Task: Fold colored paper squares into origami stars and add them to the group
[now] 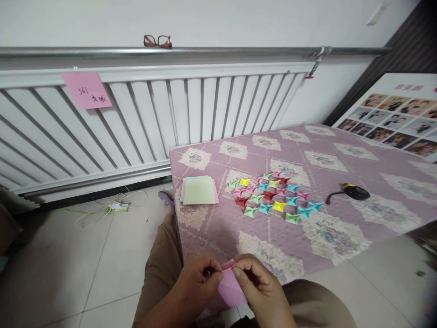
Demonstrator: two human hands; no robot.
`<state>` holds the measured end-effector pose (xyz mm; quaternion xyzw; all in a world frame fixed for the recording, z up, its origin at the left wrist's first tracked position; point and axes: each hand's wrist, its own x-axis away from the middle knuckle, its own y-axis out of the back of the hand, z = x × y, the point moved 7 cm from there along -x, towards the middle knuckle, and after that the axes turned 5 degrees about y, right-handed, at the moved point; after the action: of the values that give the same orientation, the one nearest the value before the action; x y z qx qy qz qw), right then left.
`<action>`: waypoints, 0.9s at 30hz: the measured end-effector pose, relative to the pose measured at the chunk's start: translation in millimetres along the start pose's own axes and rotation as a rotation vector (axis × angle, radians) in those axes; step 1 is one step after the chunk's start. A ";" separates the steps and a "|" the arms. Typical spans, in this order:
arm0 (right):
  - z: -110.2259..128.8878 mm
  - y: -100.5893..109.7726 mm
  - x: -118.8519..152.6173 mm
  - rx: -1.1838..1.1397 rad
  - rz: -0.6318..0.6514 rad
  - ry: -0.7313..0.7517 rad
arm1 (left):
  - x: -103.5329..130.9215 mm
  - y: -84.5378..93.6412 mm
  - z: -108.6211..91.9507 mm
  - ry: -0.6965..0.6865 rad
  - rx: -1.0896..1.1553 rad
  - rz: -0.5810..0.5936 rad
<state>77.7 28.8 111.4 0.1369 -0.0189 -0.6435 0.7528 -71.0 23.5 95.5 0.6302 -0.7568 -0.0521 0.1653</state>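
A pink sheet of paper [232,290], partly folded along its upper edge, is held between my two hands just off the near edge of the table. My left hand [201,278] pinches its upper left corner between thumb and forefinger. On the other side, my right hand [261,284] grips the upper right part, thumb on the front face. Beyond them lies a stack of coloured paper squares [200,190], pale green on top. To its right sit several small folded paper pieces [269,197] in rows, in green, pink, red, yellow and blue.
A purple patterned cloth covers the table [218,228]. A black object with a curved cord or handle [357,192] lies at the right, near a photo board [392,114]. Behind stands a white radiator [153,118]; glasses [157,42] rest on the pipe. A power strip [118,207] lies on the floor.
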 end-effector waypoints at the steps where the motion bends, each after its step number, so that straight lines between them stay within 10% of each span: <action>1: -0.2 -0.5 -0.2 -0.009 0.009 -0.013 | 0.3 0.7 -0.8 0.002 -0.004 -0.007; 27: -8.7 14.8 3.5 -0.042 -0.234 -0.083 | 2.2 3.5 -9.8 -0.003 -0.060 -0.005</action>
<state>94.3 29.0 105.9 0.0956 -0.0204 -0.7325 0.6738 -71.6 23.3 106.1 0.6266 -0.7537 -0.0762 0.1829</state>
